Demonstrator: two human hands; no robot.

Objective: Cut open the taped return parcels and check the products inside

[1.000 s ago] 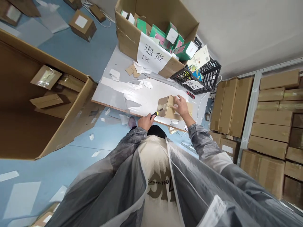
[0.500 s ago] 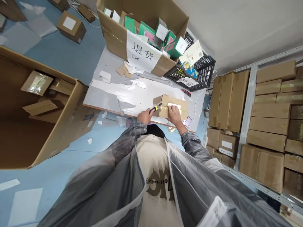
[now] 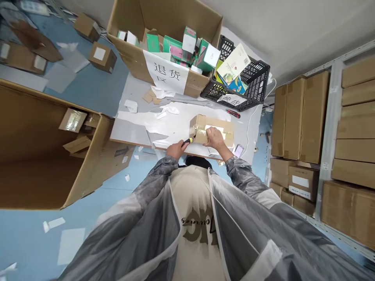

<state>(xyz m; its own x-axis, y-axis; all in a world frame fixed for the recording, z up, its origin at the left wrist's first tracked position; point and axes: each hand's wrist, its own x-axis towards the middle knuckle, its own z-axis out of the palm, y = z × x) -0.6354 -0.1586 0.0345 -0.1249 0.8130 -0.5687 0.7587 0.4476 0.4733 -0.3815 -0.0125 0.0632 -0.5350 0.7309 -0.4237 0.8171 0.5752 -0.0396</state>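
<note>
The large carton [image 3: 129,53], signed 退货区, contains green boxes [image 3: 152,42]; the black plastic crate [image 3: 259,88], labelled 换货, contains a cream package [image 3: 234,65]. The left hand [image 3: 175,149] is clamped around a black-and-yellow utility knife [image 3: 187,142] beside the taped carton [image 3: 200,136] on the worktable [image 3: 131,132]. The right hand [image 3: 215,137] rests on that carton; finger grip cannot be determined.

Left hand [image 3: 175,150] covers part of the knife [image 3: 186,142]; blade too small to tell if it's touching the box [image 3: 201,137]. Right hand [image 3: 214,137] hides some of the box's label [image 3: 217,128]. Phone [image 3: 238,150] near the desk's [image 3: 129,130] near right corner: screen unreadable. Carton [image 3: 131,56] at far edge: top cropped, lower contents hidden.
</note>
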